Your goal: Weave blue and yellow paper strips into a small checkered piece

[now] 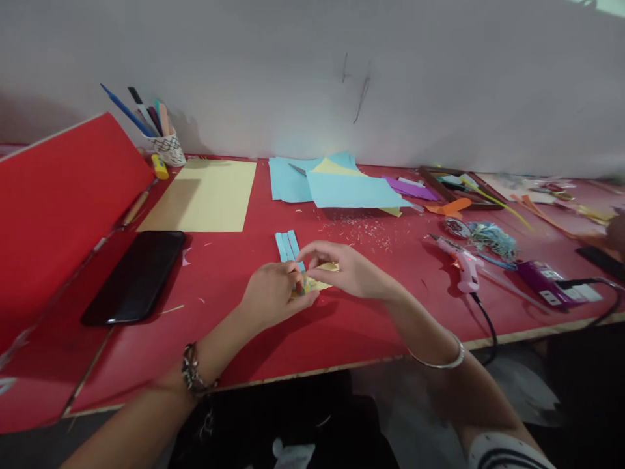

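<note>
Over a red table (224,260), a person's left hand (274,291) and right hand (352,271) bent close together above a small yellow paper piece (333,266), just nearer the person than pale-blue strips (288,246). All visible fingers curled loosely; from where I stood, I couldn't tell whether either hand gripped anything. A pink glue gun (467,270) lay rightward.

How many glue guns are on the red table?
1. The pink glue gun lies on the red table, between the right hand and the purple box. I see no others, though clutter could hide one.
</note>
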`<state>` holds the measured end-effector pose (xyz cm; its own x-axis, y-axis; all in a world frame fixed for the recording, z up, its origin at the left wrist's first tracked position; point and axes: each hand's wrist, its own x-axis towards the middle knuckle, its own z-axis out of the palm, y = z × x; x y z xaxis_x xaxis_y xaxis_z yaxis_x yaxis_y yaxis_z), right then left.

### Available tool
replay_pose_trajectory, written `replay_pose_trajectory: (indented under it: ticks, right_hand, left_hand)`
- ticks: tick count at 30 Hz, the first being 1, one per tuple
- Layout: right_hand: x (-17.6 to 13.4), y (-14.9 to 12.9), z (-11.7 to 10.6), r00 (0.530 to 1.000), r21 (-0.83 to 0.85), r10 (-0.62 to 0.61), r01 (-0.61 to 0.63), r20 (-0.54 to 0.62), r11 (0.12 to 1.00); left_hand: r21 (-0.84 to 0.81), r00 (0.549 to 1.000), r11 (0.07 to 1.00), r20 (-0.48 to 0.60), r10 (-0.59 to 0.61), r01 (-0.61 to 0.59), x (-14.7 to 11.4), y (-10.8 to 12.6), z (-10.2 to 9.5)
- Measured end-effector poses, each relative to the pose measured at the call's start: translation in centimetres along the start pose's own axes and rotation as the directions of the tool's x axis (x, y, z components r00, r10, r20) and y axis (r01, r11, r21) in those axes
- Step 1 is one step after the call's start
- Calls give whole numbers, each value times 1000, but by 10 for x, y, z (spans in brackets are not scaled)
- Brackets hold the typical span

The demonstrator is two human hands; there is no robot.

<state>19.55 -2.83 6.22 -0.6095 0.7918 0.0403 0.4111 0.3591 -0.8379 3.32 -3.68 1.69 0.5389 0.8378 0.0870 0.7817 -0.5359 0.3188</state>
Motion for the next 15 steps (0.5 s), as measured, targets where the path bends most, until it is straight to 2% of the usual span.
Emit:
replay_pose_trajectory:
  ticks: [2, 4, 6, 7, 8, 9, 10, 11, 12, 13, 14, 15]
  right_hand:
    - [6, -7, 3, 999, -26, -28, 29, 47, 999]
    - [6, -10, -3, 998, -91, -54, 55, 20, 994]
    - [-4, -9, -19, 989, -176, -63, 39, -134, 984]
    - [-13, -6, -31, 962, -240, -60, -7, -268, 971]
    - [-24, -1, -44, 910, -317, -41, -102, -414, 943]
    - [-37, 4, -59, 836, -385, -4, -248, -548, 889]
    - [-51, 11, -73, 720, -413, 51, -453, -692, 790]
    - [-67, 18, -87, 570, -378, 134, -684, -811, 624]
    - [-82, 25, -99, 398, -283, 241, -871, -885, 401]
    - [-97, 32, -109, 246, -188, 321, -962, -915, 200]
    - [-111, 40, -116, 213, -170, 353, -974, -911, 150]
    - [-122, 47, -120, 218, -177, 369, -974, -903, 142]
  left_hand:
    - [31, 999, 999, 11, -31, 31, 2, 1, 0]
    - [27, 997, 997, -3, -76, 77, 3, 1, 0]
    - [-25, 993, 993, -35, -113, 112, 2, 0, 0]
    - [-53, 991, 991, -47, -126, 124, 1, -1, 0]
    - [-78, 991, 990, -49, -125, 121, 0, -1, -1]
    - [-97, 993, 990, -44, -108, 103, 0, -3, -1]
    - [-107, 995, 991, -40, -90, 86, 0, -4, -1]
    - [-111, 997, 992, -34, -71, 67, -1, -5, 0]
    - [-110, 998, 993, -33, -49, 45, -1, -6, 0]
    - [-106, 998, 993, -39, -54, 50, -1, -8, 0]
    - [-104, 997, 993, -43, -57, 52, 0, -8, -1]
    - [-113, 996, 991, -52, -71, 64, 0, -9, -1]
